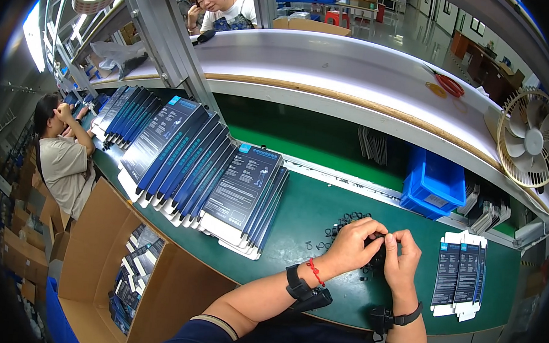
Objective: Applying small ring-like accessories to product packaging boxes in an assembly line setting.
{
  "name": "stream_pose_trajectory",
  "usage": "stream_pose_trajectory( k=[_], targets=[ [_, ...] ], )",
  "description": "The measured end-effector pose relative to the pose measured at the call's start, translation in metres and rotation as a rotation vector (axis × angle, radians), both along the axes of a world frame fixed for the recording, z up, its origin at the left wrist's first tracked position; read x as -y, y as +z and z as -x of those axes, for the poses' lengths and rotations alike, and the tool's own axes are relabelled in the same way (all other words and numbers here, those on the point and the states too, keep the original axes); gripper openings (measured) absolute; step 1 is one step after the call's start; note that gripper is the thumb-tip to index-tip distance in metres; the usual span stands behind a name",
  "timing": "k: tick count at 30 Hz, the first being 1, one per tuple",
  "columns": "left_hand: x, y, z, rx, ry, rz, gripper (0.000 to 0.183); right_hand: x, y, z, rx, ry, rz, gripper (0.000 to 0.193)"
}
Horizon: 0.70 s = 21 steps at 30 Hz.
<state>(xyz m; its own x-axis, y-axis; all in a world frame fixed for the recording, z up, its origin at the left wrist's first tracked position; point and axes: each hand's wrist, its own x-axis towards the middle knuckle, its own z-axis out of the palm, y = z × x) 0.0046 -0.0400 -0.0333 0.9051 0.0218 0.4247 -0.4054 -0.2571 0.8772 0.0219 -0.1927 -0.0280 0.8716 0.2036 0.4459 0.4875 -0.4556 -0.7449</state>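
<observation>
Over the green table [297, 217], my left hand [353, 242] and my right hand [402, 258] meet with fingertips pinched together. Something small and dark seems to be between them, too covered to make out. Beneath and around the hands lies a loose pile of small black ring-shaped parts [340, 224], partly hidden by them. Left of the pile, a row of dark blue printed boxes [242, 191] leans in overlapping order, white end flaps toward me. A few flat boxes of the same kind [458, 274] lie to the right of my right hand.
An open cardboard carton [183, 273] with boxes inside stands at lower left. Above the table's back runs a white shelf [331, 59] with red-handled scissors [449, 86] and a fan [533, 140]. A blue bin [434, 187] sits below it. One co-worker [68, 159] sits left, another [224, 11] beyond the shelf.
</observation>
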Motion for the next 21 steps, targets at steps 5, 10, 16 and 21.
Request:
stream_pose_trajectory(
  k=[5, 10, 16, 21],
  targets=[
    [-0.0008, -0.0001, 0.0003, 0.001, -0.008, 0.003, 0.013, -0.0026, 0.0025, 0.0008, 0.002, 0.006, -0.015, 0.016],
    [-0.0013, -0.0010, 0.0004, -0.010, 0.000, -0.006, 0.015, -0.0034, 0.0012, 0.0007, 0.027, 0.026, -0.003, 0.010],
    [-0.0004, 0.0005, 0.0001, 0.003, 0.000, 0.005, 0.017, -0.0023, 0.0004, 0.0001, 0.039, 0.013, 0.002, 0.005],
    [-0.0006, -0.0006, 0.0002, -0.004, 0.030, 0.016, 0.017, -0.0065, 0.0027, 0.0012, 0.035, 0.027, -0.035, 0.004]
  ],
)
